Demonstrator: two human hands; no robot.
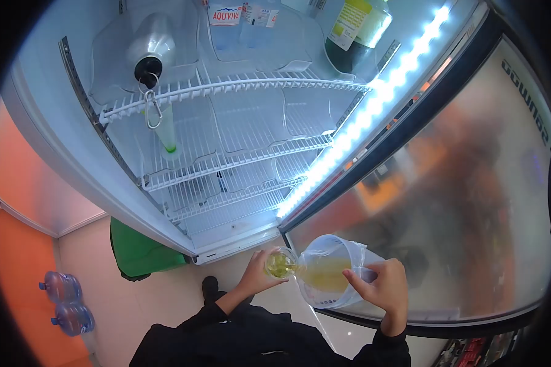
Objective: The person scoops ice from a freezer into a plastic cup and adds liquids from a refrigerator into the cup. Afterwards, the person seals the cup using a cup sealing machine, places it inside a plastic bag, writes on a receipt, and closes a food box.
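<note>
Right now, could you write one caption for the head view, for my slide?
At an open fridge, the right hand pours yellowish liquid from a pitcher into a cup in the left hand.

Upper shelf (245,84) bears metal bottle (155,38) at 11 o'clock, Aquviva bottles (225,17) at 12, green-labelled bottle (351,23) at 1; floor (131,312) carries jugs (73,318) at 8.

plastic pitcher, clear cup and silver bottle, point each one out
plastic pitcher (326,275): head view, middle of its body, where yellowish liquid shows
clear cup (280,265): head view, middle of its bowl
silver bottle (155,38): head view, its metal body
</note>
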